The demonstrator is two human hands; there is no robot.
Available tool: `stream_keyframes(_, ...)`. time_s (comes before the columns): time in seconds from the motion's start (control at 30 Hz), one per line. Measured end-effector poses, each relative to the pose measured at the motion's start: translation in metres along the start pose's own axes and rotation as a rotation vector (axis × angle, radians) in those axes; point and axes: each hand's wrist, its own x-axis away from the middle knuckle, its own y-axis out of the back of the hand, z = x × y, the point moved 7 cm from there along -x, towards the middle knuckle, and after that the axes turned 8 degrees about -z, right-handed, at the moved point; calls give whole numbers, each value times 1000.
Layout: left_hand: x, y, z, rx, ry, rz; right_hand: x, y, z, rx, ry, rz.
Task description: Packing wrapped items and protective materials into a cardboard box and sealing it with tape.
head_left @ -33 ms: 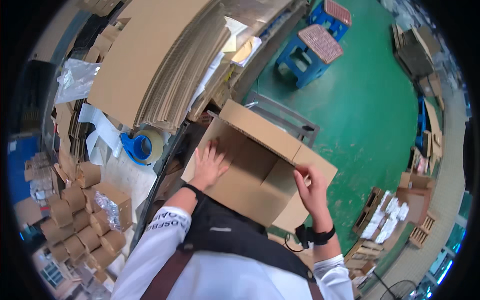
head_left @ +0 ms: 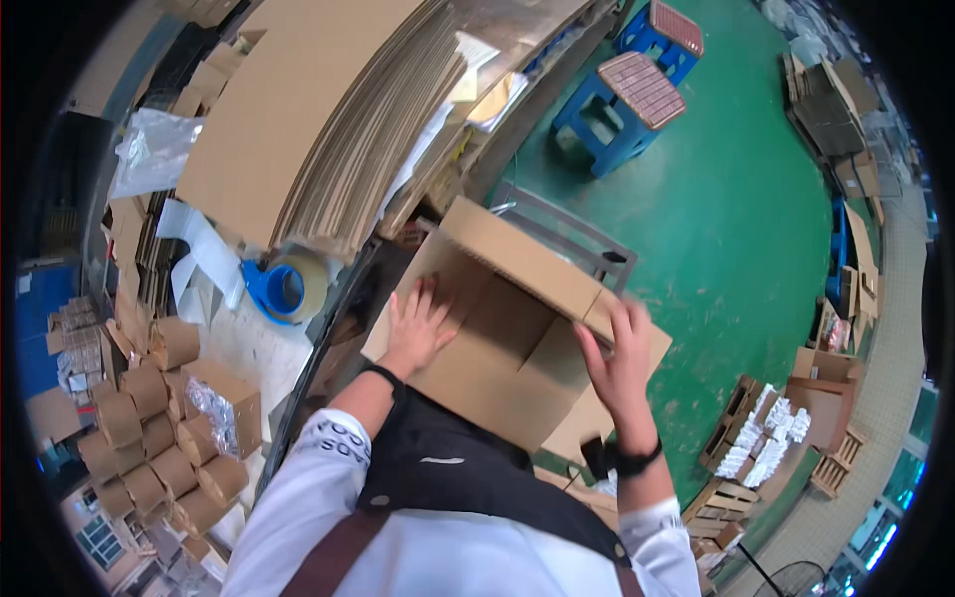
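A brown cardboard box (head_left: 545,412) sits in front of my body with its top side open and its flaps folded outward. My left hand (head_left: 416,333) lies flat on the box's left flap, fingers spread. At the right far corner my right hand (head_left: 619,363) has its thumb on the near side of the cardboard and its fingers curled over the flap edge. The fingertips are slightly blurred. The box's inside is partly in shadow, and I see nothing lying in it.
To the left, a bench holds a tall stack of flat cardboard sheets (head_left: 288,119) and a blue tape dispenser (head_left: 271,289). Several cardboard rolls (head_left: 147,395) stand lower left. Beyond the box are a grey metal frame (head_left: 567,234) and two blue stools (head_left: 612,114) on a green floor.
My right hand has shifted slightly away from me along the box's corner, its fingers now reaching over the edge. The far flap leans differently. My left hand has stayed in place.
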Motion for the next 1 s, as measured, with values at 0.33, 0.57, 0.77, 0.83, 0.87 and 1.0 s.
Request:
stream_keyframes(0.33, 37, 16, 75, 596, 501, -402, 120, -208, -5, 437, 7, 317)
stream_keyframes(0.57, 22, -47, 99, 902, 527, 52, 112, -202, 24, 295, -6, 350)
stream_keyframes(0.77, 71, -53, 74, 907, 622, -31, 20, -217, 332, -255, 498, 293)
stream_keyframes(0.83, 82, -56, 58, 873, 560, -136, 6, -285, 354, 191, 563, 359)
stream_keyframes(0.87, 94, -57, 54, 854, 545, -175, 7, -309, 354, 195, 561, 382)
stream_keyframes(1.0, 86, 50, 79, 2043, 792, 1, 3, -281, 339, 13, 561, 265)
